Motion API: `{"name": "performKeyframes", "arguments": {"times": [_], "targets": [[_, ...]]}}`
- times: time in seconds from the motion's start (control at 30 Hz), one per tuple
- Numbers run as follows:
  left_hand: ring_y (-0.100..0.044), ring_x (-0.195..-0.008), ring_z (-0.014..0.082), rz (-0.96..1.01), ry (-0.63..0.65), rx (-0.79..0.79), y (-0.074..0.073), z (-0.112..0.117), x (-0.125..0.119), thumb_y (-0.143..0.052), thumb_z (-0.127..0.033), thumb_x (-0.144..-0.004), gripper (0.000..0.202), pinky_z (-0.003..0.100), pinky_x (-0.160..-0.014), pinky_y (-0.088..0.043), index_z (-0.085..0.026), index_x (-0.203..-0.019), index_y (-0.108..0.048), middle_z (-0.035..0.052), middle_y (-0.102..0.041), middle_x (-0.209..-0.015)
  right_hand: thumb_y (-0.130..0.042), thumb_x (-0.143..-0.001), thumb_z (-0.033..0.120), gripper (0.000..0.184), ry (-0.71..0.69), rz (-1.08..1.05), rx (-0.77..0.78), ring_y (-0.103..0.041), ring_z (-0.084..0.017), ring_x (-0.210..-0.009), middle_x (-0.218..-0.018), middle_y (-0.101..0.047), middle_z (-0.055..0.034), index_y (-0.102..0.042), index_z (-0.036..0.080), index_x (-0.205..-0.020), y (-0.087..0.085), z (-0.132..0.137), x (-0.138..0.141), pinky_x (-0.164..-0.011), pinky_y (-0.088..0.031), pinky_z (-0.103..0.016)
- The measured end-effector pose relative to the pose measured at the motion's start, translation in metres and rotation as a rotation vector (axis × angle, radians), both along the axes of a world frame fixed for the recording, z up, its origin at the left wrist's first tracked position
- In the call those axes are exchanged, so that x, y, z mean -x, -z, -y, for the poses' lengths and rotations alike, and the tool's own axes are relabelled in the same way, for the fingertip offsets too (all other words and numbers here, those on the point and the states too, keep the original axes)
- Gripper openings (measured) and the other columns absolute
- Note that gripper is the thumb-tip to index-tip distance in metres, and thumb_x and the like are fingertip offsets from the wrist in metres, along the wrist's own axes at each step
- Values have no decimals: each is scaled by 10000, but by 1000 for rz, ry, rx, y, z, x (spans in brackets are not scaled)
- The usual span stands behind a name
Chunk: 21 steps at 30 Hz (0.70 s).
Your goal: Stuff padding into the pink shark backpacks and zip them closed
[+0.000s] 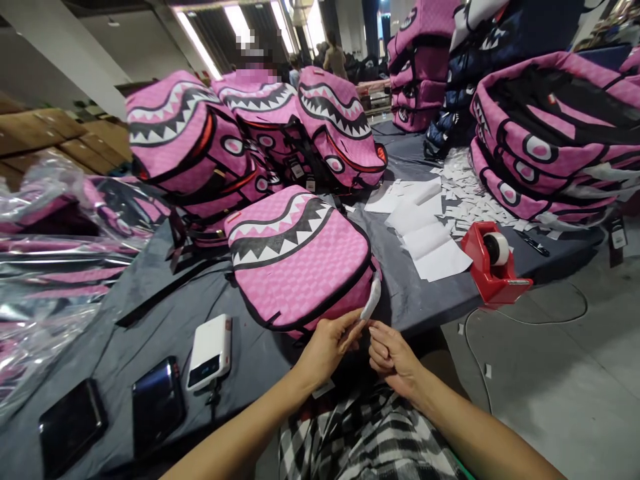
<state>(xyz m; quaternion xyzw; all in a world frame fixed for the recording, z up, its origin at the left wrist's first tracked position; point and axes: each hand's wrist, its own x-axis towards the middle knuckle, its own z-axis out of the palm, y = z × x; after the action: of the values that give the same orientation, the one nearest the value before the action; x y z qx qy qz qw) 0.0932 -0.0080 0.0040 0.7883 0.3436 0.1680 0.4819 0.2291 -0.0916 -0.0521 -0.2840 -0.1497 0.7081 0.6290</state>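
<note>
The left hand [327, 343] pinches a curved white strip [373, 297] on the pink checkered backpack [307, 267]; the right hand's [393, 353] hold is unclear. Behind the backpack, 2 black-and-white tags [311, 185] are illegible.

Single head-worn view, forward and down, close above the hands [326, 345]

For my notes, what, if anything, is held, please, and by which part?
The left hand holds the white strip by its lower end; unclear for the right hand.
</note>
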Motion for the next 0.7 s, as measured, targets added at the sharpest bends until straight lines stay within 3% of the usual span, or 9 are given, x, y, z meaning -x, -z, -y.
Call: {"name": "performKeyframes", "arguments": {"times": [0.1,0.17,0.23,0.3,0.37,0.43,0.5,0.6,0.7], "targets": [[-663,-656,132,2,-45,-83,3,-1,3,-538,-474,-931,553,228,-696,-551,-166,-1389,-561,23,-727,-836,-767,-788,236,229,-167,-371,-61,-102,-12,-356,-436,-349,149,-550,173,-751,-4,-5,2,-334,-137,-135],[-717,-785,160,29,-73,-133,8,-1,5,-563,-457,-928,565,250,-767,-573,-177,-1417,-517,46,-757,-950,-687,-846,202,369,-215,-531,-113,-91,-4,-350,-422,-290,137,-428,173,-584,-3,-11,2,-332,-156,-119],[-734,-942,185,48,-45,-224,15,-1,9,-553,-417,-951,472,270,-845,-580,-205,-1373,-548,67,-755,-1099,-626,-882,179,396,-193,-610,-139,-84,1,-348,-436,-270,133,-397,169,-559,-1,-14,0,-336,-162,-101],[-725,-1017,186,45,25,-464,24,0,14,-492,-334,-998,398,277,-882,-579,-221,-1375,-543,79,-734,-1192,-627,-872,158,234,-137,-604,-134,-84,1,-352,-470,-306,138,-513,157,-668,3,-12,-3,-340,-155,-91],[-717,-1024,187,20,105,-828,33,0,19,-437,-220,-1016,435,291,-889,-577,-186,-1448,-470,115,-720,-1220,-667,-845,176,60,-94,-531,-112,-88,-5,-357,-489,-339,148,-612,170,-866,7,-7,-9,-342,-150,-91],[-695,-1053,214,-39,193,-1157,39,1,23,-416,-131,-999,478,334,-916,-557,-120,-1476,-430,177,-681,-1277,-711,-820,230,249,-66,-410,-76,-105,-11,-355,-483,-364,153,-633,197,-1055,10,0,-14,-340,-147,-101],[-672,-1071,241,-122,247,-1359,41,4,25,-412,-89,-975,471,374,-938,-524,-80,-1442,-473,213,-632,-1343,-733,-800,288,423,-42,-243,-25,-137,-18,-343,-472,-395,153,-607,214,-1198,9,6,-21,-334,-151,-119],[-627,-1157,268,-192,230,-1440,36,13,26,-445,-93,-956,431,396,-972,-474,-93,-1372,-557,205,-602,-1388,-728,-801,376,545,57,109,72,-266,-30,-335,-487,-478,128,-565,198,-1290,6,8,-36,-342,-199,-136],[-507,-1342,291,-68,181,-1366,19,20,36,-579,-146,-919,340,417,-1082,-398,-141,-1255,-633,174,-615,-1378,-765,-756,439,575,216,501,130,-476,-67,-428,-634,-643,47,-588,173,-1233,5,-1,-57,-384,-328,-161]]}}
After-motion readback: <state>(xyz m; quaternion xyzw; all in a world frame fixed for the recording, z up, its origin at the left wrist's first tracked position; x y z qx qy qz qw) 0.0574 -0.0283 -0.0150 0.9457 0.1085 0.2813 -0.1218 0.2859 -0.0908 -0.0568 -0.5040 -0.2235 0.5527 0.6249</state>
